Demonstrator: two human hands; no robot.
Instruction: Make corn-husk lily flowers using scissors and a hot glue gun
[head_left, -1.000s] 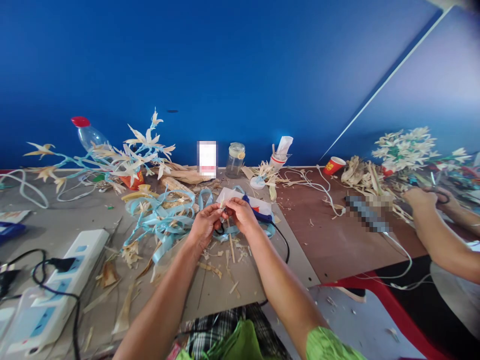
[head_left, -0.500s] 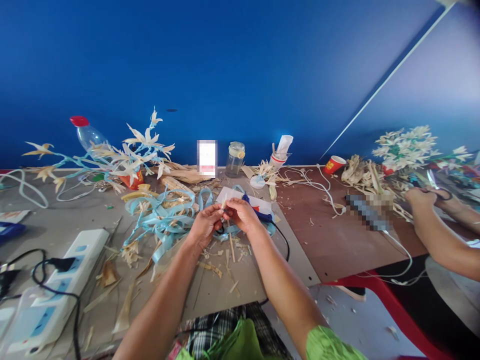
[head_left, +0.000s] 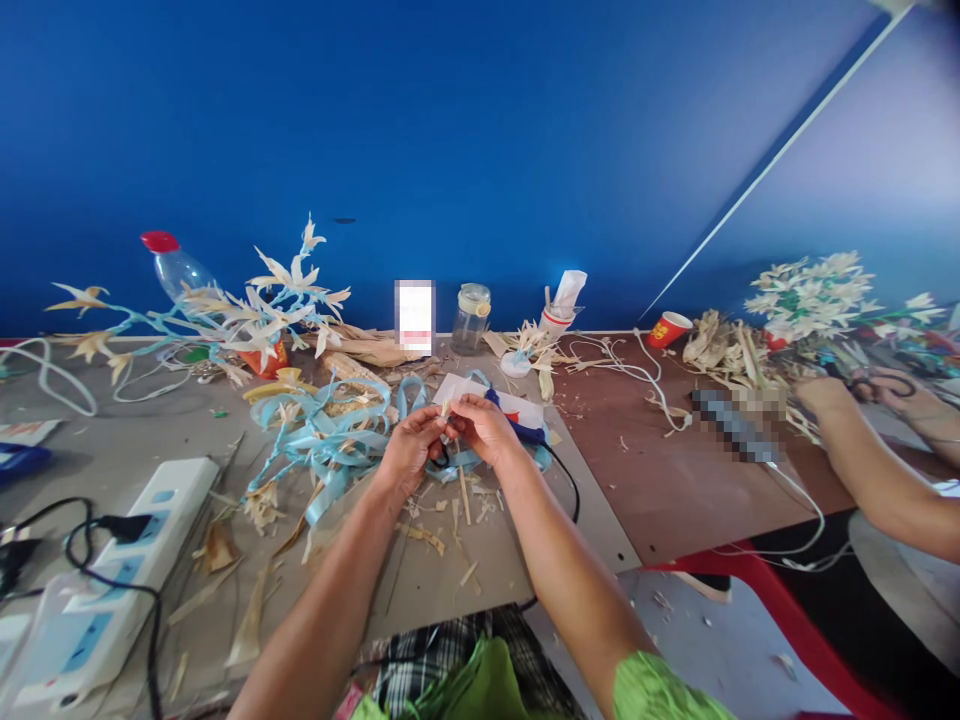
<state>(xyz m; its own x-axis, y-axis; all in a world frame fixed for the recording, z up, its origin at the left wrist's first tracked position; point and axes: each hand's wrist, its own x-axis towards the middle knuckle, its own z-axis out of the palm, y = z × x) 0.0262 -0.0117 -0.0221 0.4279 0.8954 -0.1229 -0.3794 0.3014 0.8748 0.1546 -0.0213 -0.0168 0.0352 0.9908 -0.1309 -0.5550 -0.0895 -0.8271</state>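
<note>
Over the table (head_left: pixel 439 592), left hand (head_left: pixel 411 445) and right hand (head_left: pixel 482 427) pinch a pale piece (head_left: pixel 445 408) with fingers (head_left: pixel 430 430).

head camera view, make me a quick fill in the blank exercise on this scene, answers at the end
1. The left hand and right hand pinch a small pale piece beside coils of light ____ ribbon.
2. The clear bottle near the wall has a ____ cap.
3. The white power strip lies on the table to the person's ____ side.
4. The handled tool in the co-worker's hands is a pair of ____.

Missing words: blue; red; left; scissors.
</note>
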